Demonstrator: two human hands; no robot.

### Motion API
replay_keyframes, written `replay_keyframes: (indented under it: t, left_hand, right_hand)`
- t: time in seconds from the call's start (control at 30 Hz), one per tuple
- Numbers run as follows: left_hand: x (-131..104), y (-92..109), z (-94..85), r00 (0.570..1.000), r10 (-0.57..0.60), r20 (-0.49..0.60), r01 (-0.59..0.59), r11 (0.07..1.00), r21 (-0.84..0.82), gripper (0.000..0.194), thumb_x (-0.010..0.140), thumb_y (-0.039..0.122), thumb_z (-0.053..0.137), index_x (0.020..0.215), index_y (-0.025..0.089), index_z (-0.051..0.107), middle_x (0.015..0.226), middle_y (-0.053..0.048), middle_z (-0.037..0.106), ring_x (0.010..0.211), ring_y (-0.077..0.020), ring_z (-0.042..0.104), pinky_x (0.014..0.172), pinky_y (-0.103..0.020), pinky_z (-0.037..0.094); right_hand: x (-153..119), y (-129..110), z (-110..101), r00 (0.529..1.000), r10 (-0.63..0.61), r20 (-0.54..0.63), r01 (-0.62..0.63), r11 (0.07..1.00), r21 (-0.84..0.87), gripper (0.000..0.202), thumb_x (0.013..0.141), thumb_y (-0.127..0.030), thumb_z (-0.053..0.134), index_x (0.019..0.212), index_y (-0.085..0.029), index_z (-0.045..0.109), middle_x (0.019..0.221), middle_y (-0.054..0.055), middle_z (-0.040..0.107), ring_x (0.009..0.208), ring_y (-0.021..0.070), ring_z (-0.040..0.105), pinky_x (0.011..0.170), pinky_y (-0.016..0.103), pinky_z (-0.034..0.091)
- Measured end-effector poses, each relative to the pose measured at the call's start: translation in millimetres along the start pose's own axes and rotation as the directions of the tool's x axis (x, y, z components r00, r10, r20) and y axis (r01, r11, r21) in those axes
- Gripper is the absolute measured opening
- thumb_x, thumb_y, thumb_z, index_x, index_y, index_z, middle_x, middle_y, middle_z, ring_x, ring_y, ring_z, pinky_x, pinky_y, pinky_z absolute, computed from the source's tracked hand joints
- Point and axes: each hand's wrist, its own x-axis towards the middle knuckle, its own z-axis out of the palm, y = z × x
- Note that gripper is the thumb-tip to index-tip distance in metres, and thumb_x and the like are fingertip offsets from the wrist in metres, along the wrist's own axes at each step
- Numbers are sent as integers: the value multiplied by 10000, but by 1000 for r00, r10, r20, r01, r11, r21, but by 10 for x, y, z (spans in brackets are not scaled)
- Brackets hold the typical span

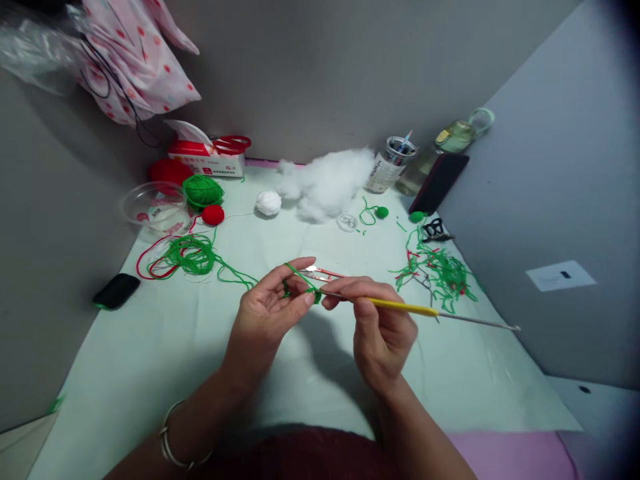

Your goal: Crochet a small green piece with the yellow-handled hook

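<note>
My left hand [273,303] pinches a small green crochet piece [317,295] between thumb and fingers, with green yarn running taut over its raised index finger. In my right hand [383,327] is a crochet hook [400,306] with a yellow handle and metal ends, held like a pen. Its left tip meets the green piece; the other end points right. Just behind the hands lies a small pair of snips [325,273] with red edges, partly hidden by the fingers. From a loose heap of green yarn [193,255] at left, strands lead toward my left hand.
Across the back stand a tissue box [220,163] with red scissors [233,144], white stuffing [330,183], a pen cup [387,167], a bottle [425,163] and a dark phone [437,183]. Yarn balls and a plastic bowl [155,207] sit left. Green scraps [445,273] lie right. Grey partitions enclose the table.
</note>
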Motion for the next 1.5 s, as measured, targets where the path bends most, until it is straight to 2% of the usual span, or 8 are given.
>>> replay_keyframes:
  t: [0.37, 0.5, 0.63, 0.77, 0.97, 1.07, 1.2, 1.5]
  left_hand:
    - [-52, 3, 67, 997, 36, -62, -36, 999, 11, 463, 791, 183, 885, 1238, 264, 795, 794, 33, 646, 819, -114, 614, 840, -212, 513]
    - [-30, 29, 65, 976, -196, 94, 214, 946, -243, 507, 784, 247, 895, 1274, 207, 771, 710, 51, 583, 609, -60, 499, 636, -178, 477]
    - [15, 102, 40, 936, -316, 154, 350, 878, -327, 429, 757, 204, 894, 1173, 157, 800, 597, 111, 404, 460, -12, 243, 465, -148, 366]
    - [7, 101, 44, 961, -224, 160, 260, 931, -256, 388, 798, 211, 864, 1179, 192, 791, 763, 52, 611, 437, 5, 283, 429, -160, 393]
    - [-5, -10, 72, 992, -108, 67, 119, 974, -190, 429, 800, 212, 885, 1217, 228, 785, 882, 30, 657, 489, -7, 410, 489, -169, 477]
    - [18, -9, 78, 965, -220, 142, 252, 926, -280, 391, 807, 232, 880, 1188, 199, 799, 791, 45, 612, 454, 9, 323, 455, -147, 420]
    - [61, 38, 47, 924, -340, 177, 383, 846, -371, 307, 752, 197, 905, 1050, 155, 842, 707, 64, 543, 449, 23, 260, 441, -117, 362]
    - [18, -51, 39, 985, -113, 130, 132, 980, -149, 323, 838, 225, 869, 1155, 243, 810, 956, -25, 783, 938, -156, 709, 956, -292, 524]
  right_hand:
    - [-22, 6, 0, 973, -198, 116, 224, 929, -296, 279, 1018, -136, 602, 1187, -294, 758, 971, 44, 780, 883, 203, 758, 762, 394, 668]
    - [-83, 14, -18, 955, -252, 154, 295, 828, -477, 390, 942, -82, 701, 1231, -334, 776, 1040, 43, 753, 914, 196, 745, 719, 340, 655]
    - [-6, -2, -16, 998, -21, -55, 13, 990, -139, 227, 1030, -196, 597, 1093, -284, 796, 937, 39, 751, 737, 169, 701, 652, 354, 630]
    - [76, -2, 18, 986, 163, -41, -157, 980, 125, 168, 1023, -250, 633, 1014, -261, 801, 968, 43, 775, 720, 151, 692, 632, 328, 610]
    - [10, 34, 52, 999, -34, 2, 34, 984, -173, 291, 990, -117, 658, 1140, -320, 802, 992, 17, 794, 830, 166, 747, 728, 338, 626]
    - [-22, 34, 32, 983, -173, 61, 183, 922, -342, 408, 922, -44, 712, 1196, -333, 802, 1078, 40, 784, 999, 203, 757, 792, 343, 633]
    - [31, 14, -24, 999, -17, -32, 12, 988, -157, 277, 990, -112, 647, 1112, -298, 811, 962, 31, 771, 791, 166, 721, 675, 323, 611]
    - [72, 41, 15, 976, 219, -8, -216, 966, 143, 146, 997, -225, 682, 1014, -264, 821, 954, 29, 800, 764, 146, 700, 677, 307, 606]
